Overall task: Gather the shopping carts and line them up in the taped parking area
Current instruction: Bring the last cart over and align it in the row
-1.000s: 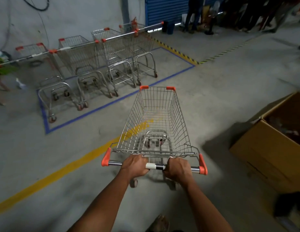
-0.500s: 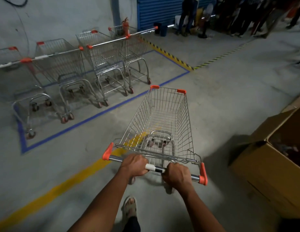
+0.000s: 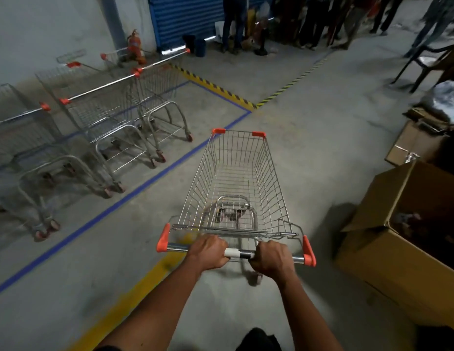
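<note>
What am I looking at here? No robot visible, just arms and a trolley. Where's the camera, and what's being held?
There is no machine. A person wears one wide-angle camera on the head, looking forward and down, so you see their own forearms. The left hand and the right hand each grip the handle bar of an empty shopping cart, which stands on bare concrete outside the blue tape line. That tape outlines the parking area, where a row of parked carts stands side by side near the wall. A yellow floor stripe runs under the arms. Open cardboard boxes sit to the right, and people stand by the blue shutter at the back.
</note>
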`<state>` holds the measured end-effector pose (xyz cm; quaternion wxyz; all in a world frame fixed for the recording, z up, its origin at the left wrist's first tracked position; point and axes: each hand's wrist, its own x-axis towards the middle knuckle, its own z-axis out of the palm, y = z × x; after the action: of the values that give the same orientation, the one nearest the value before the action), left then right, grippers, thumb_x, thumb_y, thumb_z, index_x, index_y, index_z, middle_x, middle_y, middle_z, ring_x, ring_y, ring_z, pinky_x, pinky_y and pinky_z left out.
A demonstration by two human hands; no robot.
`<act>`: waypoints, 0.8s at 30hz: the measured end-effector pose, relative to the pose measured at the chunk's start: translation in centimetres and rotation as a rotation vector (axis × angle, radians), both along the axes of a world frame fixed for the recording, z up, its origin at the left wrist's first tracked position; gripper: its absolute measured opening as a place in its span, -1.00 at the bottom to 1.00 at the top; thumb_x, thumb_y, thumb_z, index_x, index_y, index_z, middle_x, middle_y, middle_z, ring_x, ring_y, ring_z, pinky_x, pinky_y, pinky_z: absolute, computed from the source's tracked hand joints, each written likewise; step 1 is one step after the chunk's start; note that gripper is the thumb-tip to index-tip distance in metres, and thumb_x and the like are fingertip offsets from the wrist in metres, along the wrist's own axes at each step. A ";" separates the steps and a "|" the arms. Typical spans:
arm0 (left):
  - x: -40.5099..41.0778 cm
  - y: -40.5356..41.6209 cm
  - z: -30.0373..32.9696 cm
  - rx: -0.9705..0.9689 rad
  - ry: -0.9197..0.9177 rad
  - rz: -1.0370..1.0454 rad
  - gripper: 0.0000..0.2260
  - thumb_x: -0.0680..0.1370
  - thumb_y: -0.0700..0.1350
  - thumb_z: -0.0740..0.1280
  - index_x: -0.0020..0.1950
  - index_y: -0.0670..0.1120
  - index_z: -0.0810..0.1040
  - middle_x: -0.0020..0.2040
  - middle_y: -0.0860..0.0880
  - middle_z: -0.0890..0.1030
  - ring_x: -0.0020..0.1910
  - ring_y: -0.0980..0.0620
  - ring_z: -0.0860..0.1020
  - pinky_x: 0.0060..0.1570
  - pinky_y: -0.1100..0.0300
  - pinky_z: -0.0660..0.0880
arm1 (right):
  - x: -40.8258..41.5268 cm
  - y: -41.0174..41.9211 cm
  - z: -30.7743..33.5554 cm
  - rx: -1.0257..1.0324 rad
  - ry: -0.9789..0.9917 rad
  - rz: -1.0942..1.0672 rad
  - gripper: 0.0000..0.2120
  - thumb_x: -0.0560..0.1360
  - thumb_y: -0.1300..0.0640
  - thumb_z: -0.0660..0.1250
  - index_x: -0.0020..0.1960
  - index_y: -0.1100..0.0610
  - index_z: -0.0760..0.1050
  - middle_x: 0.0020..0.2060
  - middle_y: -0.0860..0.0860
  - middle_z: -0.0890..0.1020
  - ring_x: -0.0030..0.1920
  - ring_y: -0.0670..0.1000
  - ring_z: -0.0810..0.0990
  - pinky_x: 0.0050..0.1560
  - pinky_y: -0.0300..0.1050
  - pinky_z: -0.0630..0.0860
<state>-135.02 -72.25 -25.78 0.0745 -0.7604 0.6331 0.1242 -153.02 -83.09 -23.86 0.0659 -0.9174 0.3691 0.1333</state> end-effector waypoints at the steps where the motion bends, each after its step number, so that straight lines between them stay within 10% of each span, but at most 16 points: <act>1: 0.8 -1.5 -0.2 -0.004 0.004 -0.004 -0.67 0.48 0.17 0.25 0.01 -0.03 0.63 -0.08 -0.07 0.69 -0.06 -0.15 0.65 -0.07 0.05 0.51 | 0.8 -1.6 0.0 0.003 0.007 0.002 -0.69 0.44 -0.18 0.21 -0.14 0.05 0.53 -0.17 0.07 0.68 -0.15 0.16 0.68 -0.18 -0.06 0.45; 24: 17.2 -41.0 -1.0 0.013 0.010 0.134 -0.68 0.50 0.17 0.27 0.04 -0.03 0.61 -0.01 -0.06 0.68 -0.01 -0.13 0.64 -0.04 0.06 0.49 | 18.5 -43.9 -0.7 0.048 -0.038 0.192 -0.68 0.50 -0.15 0.22 0.01 0.06 0.58 -0.06 0.07 0.68 -0.06 0.15 0.68 -0.07 -0.03 0.53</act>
<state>-117.79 -113.28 -26.79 0.0680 -0.8000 0.5802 0.1367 -134.48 -127.04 -24.52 0.0815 -0.9491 0.2750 0.1304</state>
